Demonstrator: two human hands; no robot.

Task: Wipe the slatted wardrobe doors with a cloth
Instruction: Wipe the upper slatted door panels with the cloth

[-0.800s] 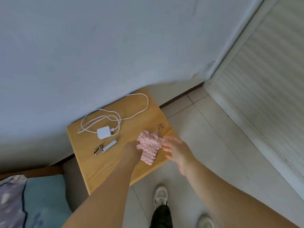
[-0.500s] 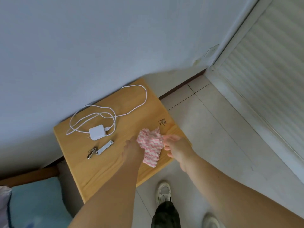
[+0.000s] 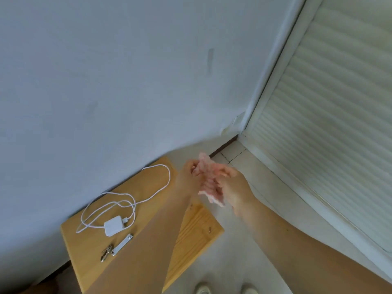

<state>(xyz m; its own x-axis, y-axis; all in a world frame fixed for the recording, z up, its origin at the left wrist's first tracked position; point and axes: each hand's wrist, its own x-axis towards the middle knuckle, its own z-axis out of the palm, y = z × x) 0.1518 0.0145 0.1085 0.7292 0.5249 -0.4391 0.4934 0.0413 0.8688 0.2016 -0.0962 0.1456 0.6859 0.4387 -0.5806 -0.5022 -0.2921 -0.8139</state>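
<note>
Lifted off the wooden surface [image 3: 197, 228] since the earlier frame, the pink cloth [image 3: 209, 181] hangs bunched between both hands above that surface's far corner. Left hand [image 3: 187, 177] pinches its upper edge; right hand [image 3: 234, 187] grips the lower folds. Slatted wardrobe door [image 3: 331, 128] stands well apart, unwiped. Risk: the bunched wad touches only the slat ridges, skipping the grooves; a loose grip could drop it.

Soft, even daylight, moderately bright; source not visible. Wall [image 3: 106, 81] takes cool blue-grey cast, darker toward left of frame. Faint shadows only, beneath forearms on wooden table [image 3: 197, 230]. No glare. Motion blur smears cloth [image 3: 209, 181] and both hands at centre. Wide-angle distortion bends slatted door [image 3: 331, 124] frame and wall edge, upper right. Overall detail soft.
</note>
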